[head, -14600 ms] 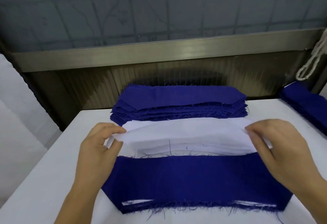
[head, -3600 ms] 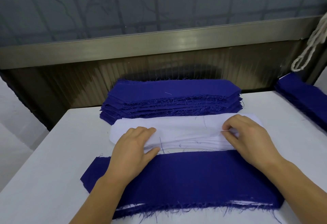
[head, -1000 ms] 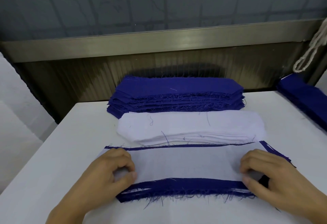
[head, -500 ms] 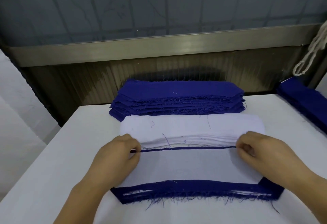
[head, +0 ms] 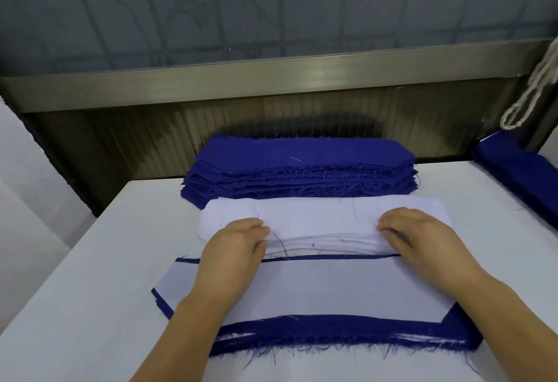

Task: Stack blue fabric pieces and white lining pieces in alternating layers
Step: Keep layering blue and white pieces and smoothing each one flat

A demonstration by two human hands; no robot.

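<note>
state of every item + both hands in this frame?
left hand: fingers curled on near edge of the white lining pile
right hand: same, right end
white lining pile: stacked, middle
blue fabric pile: stacked behind it, untouched
alternating stack: nearest, white lining on top, blue showing round the edges
second blue pile: far right, partly cut off
cord: hanging, top right

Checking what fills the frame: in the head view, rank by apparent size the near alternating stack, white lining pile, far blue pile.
1. alternating stack, though nearest the camera
2. blue pile and white lining pile: too alike

white table [head: 90, 276], metal rail [head: 271, 76], cord [head: 531, 92]
</note>
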